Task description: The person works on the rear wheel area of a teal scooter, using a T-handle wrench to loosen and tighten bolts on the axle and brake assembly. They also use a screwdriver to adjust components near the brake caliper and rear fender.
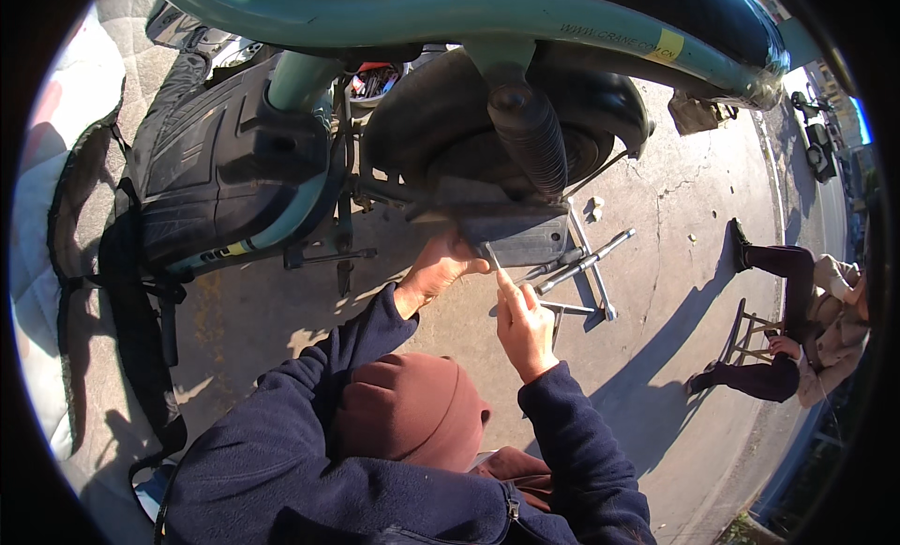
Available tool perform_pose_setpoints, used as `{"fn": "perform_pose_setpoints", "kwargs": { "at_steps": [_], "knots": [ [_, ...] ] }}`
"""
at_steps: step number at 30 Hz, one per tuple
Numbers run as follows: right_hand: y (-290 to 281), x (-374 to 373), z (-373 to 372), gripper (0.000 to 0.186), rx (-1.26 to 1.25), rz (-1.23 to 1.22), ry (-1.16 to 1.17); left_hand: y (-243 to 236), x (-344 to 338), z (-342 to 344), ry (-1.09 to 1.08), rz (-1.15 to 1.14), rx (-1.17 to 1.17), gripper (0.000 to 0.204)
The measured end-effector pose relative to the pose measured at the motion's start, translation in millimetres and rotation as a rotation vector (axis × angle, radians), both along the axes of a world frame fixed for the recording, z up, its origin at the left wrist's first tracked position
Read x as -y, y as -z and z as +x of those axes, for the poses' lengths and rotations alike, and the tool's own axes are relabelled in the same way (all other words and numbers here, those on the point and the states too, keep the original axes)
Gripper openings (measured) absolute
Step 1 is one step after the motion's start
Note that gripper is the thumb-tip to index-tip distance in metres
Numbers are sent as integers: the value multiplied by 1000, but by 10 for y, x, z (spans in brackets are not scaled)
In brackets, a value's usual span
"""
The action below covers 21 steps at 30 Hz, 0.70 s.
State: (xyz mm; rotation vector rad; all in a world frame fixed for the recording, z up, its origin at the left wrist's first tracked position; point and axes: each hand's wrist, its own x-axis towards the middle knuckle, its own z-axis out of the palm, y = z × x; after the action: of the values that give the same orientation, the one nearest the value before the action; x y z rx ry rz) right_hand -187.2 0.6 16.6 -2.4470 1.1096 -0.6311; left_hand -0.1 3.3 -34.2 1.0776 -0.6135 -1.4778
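My left hand grips the near lower edge of a black plastic flap below the rear wheel of a teal scooter. My right hand, just right of and below it, holds a slim metal tool against the flap, its far end near my left thumb. A ribbed black shock boot hangs above the flap. A maroon knitted cap shows low between my navy-sleeved arms.
Metal stand bars lie just right of my hands. A seated person is on a folding stool at the right. The scooter's footboard and a quilted cover are at the left. A parked scooter stands farther off.
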Motion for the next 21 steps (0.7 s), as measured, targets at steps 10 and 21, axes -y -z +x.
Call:
{"fn": "perform_pose_setpoints", "kwargs": {
  "at_steps": [10, 21],
  "knots": [
    [-57, -39, 155, 34, 303, 175, 135, -12, -11, -33, -24, -42, -121, 57],
    [-559, 129, 129, 30, -252, 29, 15, 29, -9, -43, -35, 1, -115, 50]
  ]
}}
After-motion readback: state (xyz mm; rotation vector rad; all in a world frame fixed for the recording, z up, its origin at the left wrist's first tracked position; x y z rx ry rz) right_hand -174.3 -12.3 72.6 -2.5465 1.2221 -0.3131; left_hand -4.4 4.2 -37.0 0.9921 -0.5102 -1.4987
